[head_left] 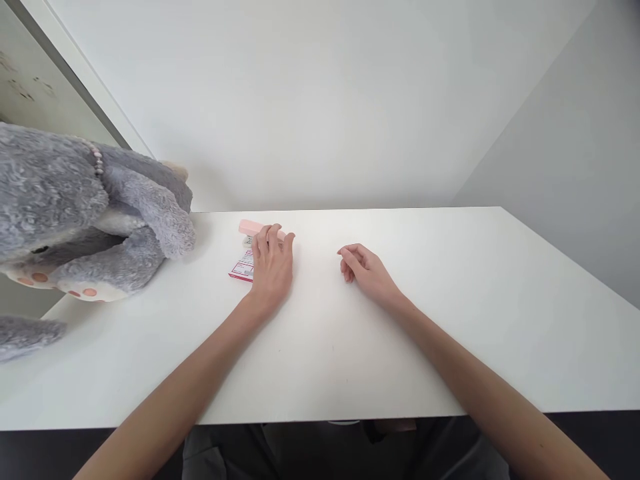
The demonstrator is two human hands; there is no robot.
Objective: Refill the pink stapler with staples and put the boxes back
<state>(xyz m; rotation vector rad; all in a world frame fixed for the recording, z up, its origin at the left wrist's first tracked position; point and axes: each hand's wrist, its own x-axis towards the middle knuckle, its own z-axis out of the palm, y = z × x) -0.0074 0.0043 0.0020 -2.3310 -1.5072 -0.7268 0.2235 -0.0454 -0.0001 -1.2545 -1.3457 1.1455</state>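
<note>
My left hand (pixel 271 267) lies on the white table (pixel 450 320), its fingers curled over a pink stapler (pixel 249 228) whose far end shows past them. Under the hand's left side sits a small pink-and-white box (pixel 241 269), partly hidden. My right hand (pixel 364 269) rests on the table a hand's width to the right, fingers loosely curled, holding nothing that I can see.
A large grey plush animal (pixel 85 213) with pink paw pads lies at the table's far left, reaching past the edge. A white wall runs behind the table and a grey wall on the right.
</note>
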